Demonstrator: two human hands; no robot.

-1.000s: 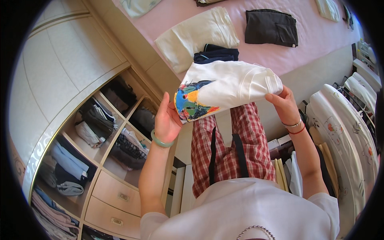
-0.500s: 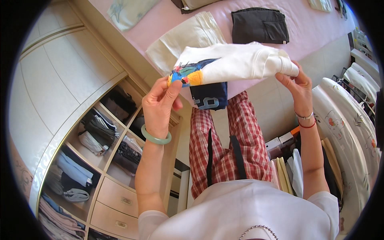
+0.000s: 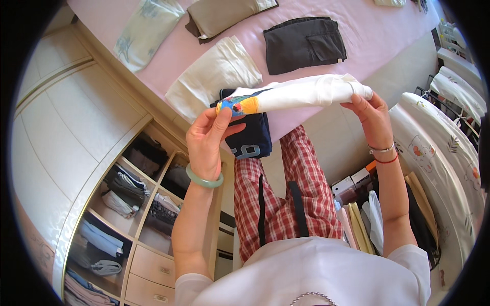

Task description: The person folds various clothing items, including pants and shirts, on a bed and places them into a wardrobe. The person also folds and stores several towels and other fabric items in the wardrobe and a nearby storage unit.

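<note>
A folded white shirt (image 3: 306, 93) with a colourful print at its left end is stretched level in the air between my hands. My left hand (image 3: 206, 140), with a green bangle at the wrist, pinches the printed end between thumb and fingers. At the plain right end, my right hand (image 3: 371, 120) grips the cloth the same way. Below and partly behind the shirt, a folded navy garment (image 3: 255, 135) with light lettering lies at the bed's near edge. The shirt hides part of it.
On the pink bed (image 3: 377, 43) lie folded cream trousers (image 3: 214, 74), dark grey trousers (image 3: 304, 46), a brown garment (image 3: 224, 18) and a pale patterned one (image 3: 145, 38). An open wardrobe (image 3: 135, 219) with clothes in its compartments stands left. Covered racks (image 3: 429, 148) stand right.
The white shirt has come down slightly and is held flatter, its folded side narrower to view. My view has shifted, so more of the bed's folded clothes shows.
</note>
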